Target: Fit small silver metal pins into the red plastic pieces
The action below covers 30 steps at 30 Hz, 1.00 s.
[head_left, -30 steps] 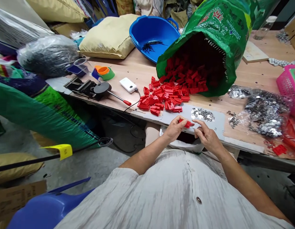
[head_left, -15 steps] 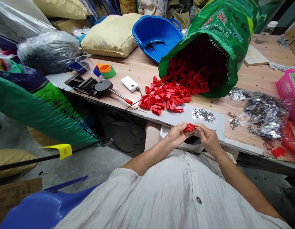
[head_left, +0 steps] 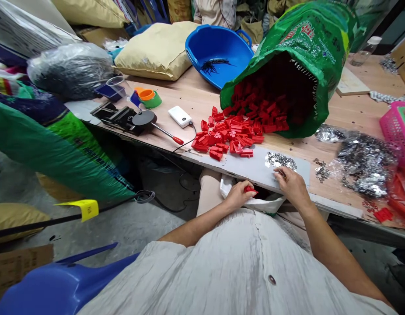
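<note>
My left hand (head_left: 238, 194) is closed on a red plastic part (head_left: 250, 189), just above the opening of a white bag (head_left: 270, 204) in my lap. My right hand (head_left: 291, 183) is at the table edge, thumb and fingers pinched together. Whatever lies between those fingertips is too small to make out. Right beyond them, small shiny metal pieces (head_left: 281, 160) lie spread on a grey sheet (head_left: 255, 166). A loose heap of red plastic parts (head_left: 230, 133) sits to the left, spilling from the mouth of a green sack (head_left: 307, 65).
Left on the table are a black clamp-like tool with a red-tipped lever (head_left: 145, 119), a white power bank (head_left: 180, 116) and a blue basin (head_left: 218, 52). Bagged metal pieces (head_left: 366, 162) and a pink basket (head_left: 397, 131) stand right. Someone's torso (head_left: 215, 12) shows at the back.
My hands have parted. The left has drawn down and left with the red plastic part; the right has let go of it and moved right, to the metal pieces.
</note>
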Motion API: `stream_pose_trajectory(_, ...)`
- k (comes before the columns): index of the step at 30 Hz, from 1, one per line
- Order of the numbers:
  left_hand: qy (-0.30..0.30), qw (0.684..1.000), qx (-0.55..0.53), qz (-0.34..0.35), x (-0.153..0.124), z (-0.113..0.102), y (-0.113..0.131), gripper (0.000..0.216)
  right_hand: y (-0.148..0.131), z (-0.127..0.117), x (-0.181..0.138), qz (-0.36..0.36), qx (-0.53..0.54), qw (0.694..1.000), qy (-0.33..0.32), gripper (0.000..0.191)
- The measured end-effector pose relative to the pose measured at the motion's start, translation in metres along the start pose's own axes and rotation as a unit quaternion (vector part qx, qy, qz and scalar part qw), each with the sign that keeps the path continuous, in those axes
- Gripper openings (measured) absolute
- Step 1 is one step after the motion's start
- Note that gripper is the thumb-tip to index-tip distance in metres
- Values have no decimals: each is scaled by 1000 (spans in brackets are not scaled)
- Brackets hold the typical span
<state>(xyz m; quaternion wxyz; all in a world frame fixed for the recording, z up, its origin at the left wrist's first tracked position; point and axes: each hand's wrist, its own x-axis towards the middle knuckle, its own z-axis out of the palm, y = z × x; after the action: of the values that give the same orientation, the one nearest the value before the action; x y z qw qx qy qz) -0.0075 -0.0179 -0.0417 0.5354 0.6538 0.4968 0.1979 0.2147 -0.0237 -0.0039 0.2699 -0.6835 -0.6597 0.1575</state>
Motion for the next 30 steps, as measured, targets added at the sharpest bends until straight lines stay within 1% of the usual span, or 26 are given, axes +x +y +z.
stream_pose_trajectory(2,-3,995,101,23,-2,-1,-3,35,5,0,4,-3,-7,1000,18,24)
stream_pose_trajectory(3,-10,991,130,37,-4,-3,-2,40,7,-2,5,-2,-8,1000,26,24)
stream_pose_trajectory(4,-18,988,145,52,-5,-6,-1,41,10,-4,6,0,-7,999,34,24)
stream_pose_trajectory(5,-21,987,147,68,-5,-9,0,37,12,-7,6,4,-4,999,41,24)
stream_pose_trajectory(6,-9,986,140,87,-5,-15,2,31,15,-11,5,10,1,999,48,24)
stream_pose_trajectory(7,21,985,131,107,-4,-21,4,25,18,-15,4,18,7,998,56,24)
stream_pose_trajectory(8,69,982,126,127,-2,-30,5,21,20,-19,2,27,10,998,62,24)
stream_pose_trajectory(9,136,971,132,143,2,-40,7,20,23,-23,0,39,9,997,69,25)
stream_pose_trajectory(10,208,953,156,158,6,-50,7,22,26,-26,-2,51,9,996,73,25)
stream_pose_trajectory(11,278,927,191,165,10,-61,7,25,28,-29,-4,61,8,995,78,26)
stream_pose_trajectory(12,335,900,228,159,15,-71,6,30,30,-31,-6,67,6,994,84,27)
stream_pose_trajectory(13,379,877,259,143,20,-81,4,40,32,-32,-8,71,4,994,87,28)
stream_pose_trajectory(14,408,859,285,122,24,-89,2,52,34,-32,-10,74,1,993,90,29)
stream_pose_trajectory(15,423,848,304,98,29,-96,-1,63,36,-32,-11,76,-2,993,93,29)
stream_pose_trajectory(17,425,841,329,61,37,-104,-7,74,39,-31,-14,83,-6,992,99,29)
stream_pose_trajectory(18,418,843,336,52,41,-106,-9,73,41,-30,-16,86,-6,991,104,29)
stream_pose_trajectory(20,399,850,339,60,46,-108,-14,63,43,-28,-19,90,0,990,110,28)
stream_pose_trajectory(22,381,859,328,99,48,-108,-16,51,44,-28,-23,91,12,990,111,28)
stream_pose_trajectory(25,390,855,303,159,49,-106,-14,38,45,-28,-29,96,34,989,108,27)
stream_pose_trajectory(27,394,851,295,187,50,-103,-12,37,48,-28,-33,101,41,988,111,26)
stream_pose_trajectory(30,362,855,293,227,50,-93,-8,38,55,-30,-41,108,45,987,114,26)
